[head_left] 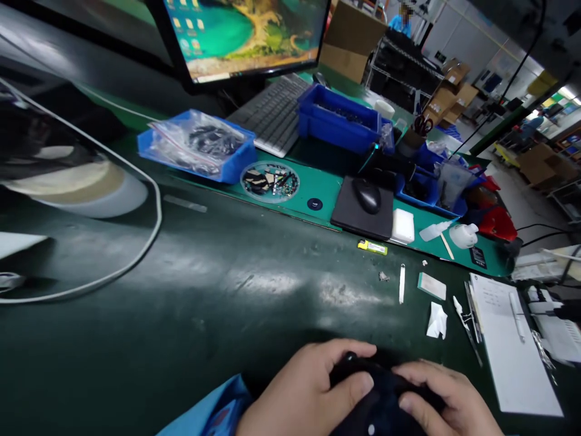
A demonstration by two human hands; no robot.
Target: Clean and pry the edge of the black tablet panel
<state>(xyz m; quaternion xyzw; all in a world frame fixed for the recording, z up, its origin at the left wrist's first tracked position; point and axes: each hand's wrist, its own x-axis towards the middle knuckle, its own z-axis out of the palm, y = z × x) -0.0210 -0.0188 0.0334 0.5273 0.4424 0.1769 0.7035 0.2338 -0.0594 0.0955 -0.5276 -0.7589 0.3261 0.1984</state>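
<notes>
In the head view, the dark object [380, 399] is located over the near part of the bench [181, 339], directly between the two hands; whether it rests on the surface or is raised cannot be determined. The left hand [308, 384] grips its left side, thumb laid across the top and index finger extended along the far side. The right hand [449, 393] grips the right side, with fingers and thumb bent against it. Both hands are in contact, so neither is nearer. The lower border cuts off the object; its long axis cannot be established. The yellow-green cell [373, 247] and white strip [402, 283] lie beyond the hands, toward the bench's far edge, apart from both.
</notes>
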